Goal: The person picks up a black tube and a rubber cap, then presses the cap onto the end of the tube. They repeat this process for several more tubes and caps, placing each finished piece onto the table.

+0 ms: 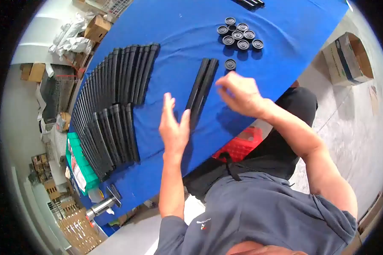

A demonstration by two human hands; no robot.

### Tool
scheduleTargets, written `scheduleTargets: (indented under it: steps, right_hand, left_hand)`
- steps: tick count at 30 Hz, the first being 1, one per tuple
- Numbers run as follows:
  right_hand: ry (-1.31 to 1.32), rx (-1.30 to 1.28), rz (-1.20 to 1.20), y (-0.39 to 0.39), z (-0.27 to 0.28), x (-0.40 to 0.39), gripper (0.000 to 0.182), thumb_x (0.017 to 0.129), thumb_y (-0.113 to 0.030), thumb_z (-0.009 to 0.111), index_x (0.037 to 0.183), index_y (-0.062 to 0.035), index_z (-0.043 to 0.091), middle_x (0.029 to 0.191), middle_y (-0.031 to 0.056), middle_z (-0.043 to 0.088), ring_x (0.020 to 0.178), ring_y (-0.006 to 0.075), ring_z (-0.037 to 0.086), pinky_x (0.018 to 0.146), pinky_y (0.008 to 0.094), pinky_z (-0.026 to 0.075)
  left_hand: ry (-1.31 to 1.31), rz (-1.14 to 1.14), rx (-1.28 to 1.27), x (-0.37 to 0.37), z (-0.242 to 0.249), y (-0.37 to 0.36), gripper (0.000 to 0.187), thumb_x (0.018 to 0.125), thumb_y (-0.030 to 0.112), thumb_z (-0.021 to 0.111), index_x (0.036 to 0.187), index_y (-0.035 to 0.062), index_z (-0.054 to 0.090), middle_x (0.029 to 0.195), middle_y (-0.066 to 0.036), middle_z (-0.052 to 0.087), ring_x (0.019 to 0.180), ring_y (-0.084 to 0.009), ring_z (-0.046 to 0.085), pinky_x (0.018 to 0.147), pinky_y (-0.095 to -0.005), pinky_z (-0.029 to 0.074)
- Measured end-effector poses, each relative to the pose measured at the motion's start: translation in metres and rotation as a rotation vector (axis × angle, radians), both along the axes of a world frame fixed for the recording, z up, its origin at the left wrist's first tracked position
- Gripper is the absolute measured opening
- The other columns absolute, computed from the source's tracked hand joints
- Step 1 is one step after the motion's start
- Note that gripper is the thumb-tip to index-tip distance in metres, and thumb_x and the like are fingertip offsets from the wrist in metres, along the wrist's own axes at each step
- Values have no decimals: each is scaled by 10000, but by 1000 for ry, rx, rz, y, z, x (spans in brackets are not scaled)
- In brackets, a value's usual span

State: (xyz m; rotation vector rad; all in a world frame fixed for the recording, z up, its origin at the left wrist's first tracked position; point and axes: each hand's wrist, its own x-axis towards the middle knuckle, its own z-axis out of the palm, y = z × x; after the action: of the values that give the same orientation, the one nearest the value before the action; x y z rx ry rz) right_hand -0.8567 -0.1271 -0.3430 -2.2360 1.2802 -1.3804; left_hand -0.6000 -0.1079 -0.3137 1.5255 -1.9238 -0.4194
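Two long black tubes (203, 89) lie side by side on the blue cloth in front of me. My left hand (174, 125) is just left of their near end, thumb and fingers apart, holding nothing. To the right of the tubes my right hand (241, 92) is raised with its fingers curled together; motion blur hides whether anything is between them. One round black cap (230, 64) lies just beyond that hand. Farther off sits a group of several similar caps (242, 35). Many black tubes (115, 78) are lined up in two rows on the left.
A blue cloth (178, 25) covers the table. At its left edge stand a green box (81, 163) and a metal clamp-like tool (104, 205). A red crate (242, 142) is below the near edge, and a cardboard box (347, 59) stands on the floor at right.
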Motion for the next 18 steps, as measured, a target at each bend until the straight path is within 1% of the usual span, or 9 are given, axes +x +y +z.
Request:
scheduleTargets:
  steps: [2, 5, 6, 9, 10, 13, 15, 17, 18]
  right_hand:
    - [-133, -1, -120, -7, 8, -13, 243, 867, -15, 675, 1099, -62, 622, 919, 139, 621, 803, 333, 673, 675, 418, 558]
    - [-206, 56, -197, -10, 19, -26, 300, 862, 53, 633, 1150, -30, 618, 994, 132, 635, 761, 269, 680, 687, 353, 567]
    - [-211, 76, -183, -10, 20, -26, 300, 862, 58, 631, 1150, -27, 617, 998, 131, 636, 750, 262, 678, 680, 348, 565]
    - [-160, 45, -117, -11, 14, -19, 300, 860, 47, 656, 1149, -24, 616, 1012, 132, 641, 758, 273, 678, 671, 356, 562]
    - [-121, 16, -100, -11, 11, -18, 297, 861, 40, 664, 1147, -24, 616, 1011, 132, 643, 764, 278, 679, 673, 359, 563]
    - [-55, -16, -124, -12, 12, -19, 271, 867, 11, 691, 1128, -27, 627, 982, 125, 650, 786, 294, 681, 683, 366, 566]
    - [-91, -16, -142, -15, 14, -22, 258, 871, 13, 688, 1120, -28, 634, 968, 120, 654, 781, 284, 684, 681, 363, 566]
    - [-119, 49, -162, -13, 17, -23, 241, 875, 20, 686, 1106, -32, 640, 950, 112, 660, 766, 251, 689, 677, 358, 563]
    - [-135, 43, -144, -12, 17, -22, 240, 871, 24, 686, 1099, -32, 638, 949, 117, 659, 763, 261, 687, 674, 363, 562]
  left_hand:
    - [-213, -21, -10, -7, -10, -5, 616, 937, 209, 730, 1471, 1, 504, 1323, -245, 647, 1197, -387, 641, 1039, -438, 497]
    - [-279, -26, -29, -12, -15, -4, 555, 942, 243, 725, 1410, -6, 563, 1274, -224, 675, 1136, -381, 651, 988, -457, 511]
    - [-233, -25, -56, -11, -17, -3, 474, 952, 209, 708, 1365, 1, 603, 1192, -211, 710, 1106, -357, 665, 970, -447, 521]
    - [-194, -22, 0, -1, -21, -6, 411, 953, 165, 704, 1326, 8, 632, 1115, -195, 731, 1038, -337, 692, 928, -438, 541]
    - [-173, -41, -8, 2, -19, -8, 386, 938, 127, 719, 1301, 15, 651, 1077, -180, 739, 969, -319, 714, 877, -422, 564]
    - [-121, -75, 94, 7, -15, -14, 398, 920, 115, 740, 1296, 17, 654, 1089, -172, 738, 944, -314, 721, 852, -415, 577]
    - [-186, -146, 56, 12, -13, -12, 401, 913, 110, 746, 1292, 18, 653, 1097, -169, 735, 946, -313, 722, 843, -412, 583]
    - [-248, -142, 50, 21, -9, -7, 396, 912, 102, 736, 1289, 17, 651, 1109, -184, 724, 987, -337, 707, 880, -423, 569]
    - [-279, -135, 39, 27, -8, -5, 396, 913, 100, 732, 1291, 17, 648, 1107, -189, 721, 997, -344, 701, 888, -427, 564]
